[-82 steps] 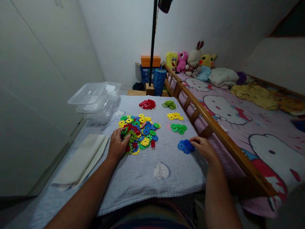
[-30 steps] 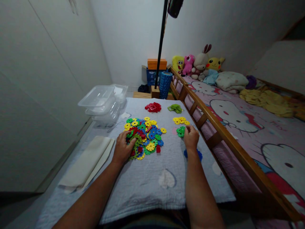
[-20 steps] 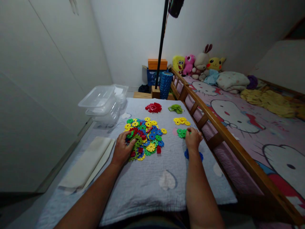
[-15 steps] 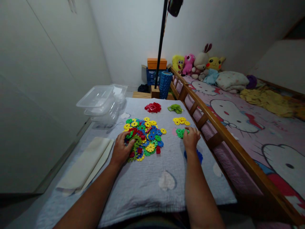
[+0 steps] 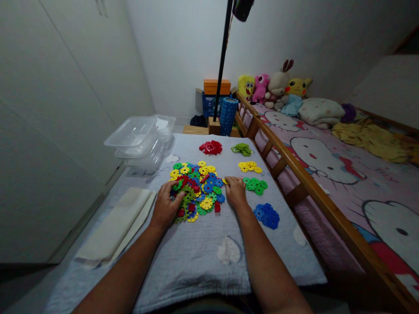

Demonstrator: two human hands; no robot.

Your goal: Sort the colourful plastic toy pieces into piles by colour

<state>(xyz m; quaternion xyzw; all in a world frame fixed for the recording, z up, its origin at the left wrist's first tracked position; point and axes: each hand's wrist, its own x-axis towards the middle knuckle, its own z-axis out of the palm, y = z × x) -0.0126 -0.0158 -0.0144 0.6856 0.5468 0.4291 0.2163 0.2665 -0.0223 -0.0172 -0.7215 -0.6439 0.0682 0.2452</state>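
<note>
A mixed heap of plastic interlocking discs [image 5: 207, 202], in yellow, blue, green and red, lies mid-table with a few red blocks. At its left edge rests my left hand [image 5: 165, 204], thumb and fingers apart, touching the lime-green and red pieces. My right hand [image 5: 235, 190] is at the heap's right side, its fingertips closed on a yellow disc [image 5: 224, 181]. To the right lie sorted groups: green discs [image 5: 255, 186], blue discs [image 5: 267, 215], yellow discs [image 5: 249, 166] and lime-green pieces [image 5: 241, 149]. A red group [image 5: 211, 147] lies at the back.
Stacked clear plastic boxes [image 5: 134, 137] stand at the back left of the cloth-covered table [image 5: 196, 257]. Folded cream cloth [image 5: 116, 224] lies at the left. A wooden bed rail [image 5: 294, 185] runs along the right, and a black pole [image 5: 222, 56] rises beyond the far edge.
My right hand has moved left from the green group to the heap's right edge and closed on a yellow disc. The green and blue groups are uncovered. My left hand has stayed in place.
</note>
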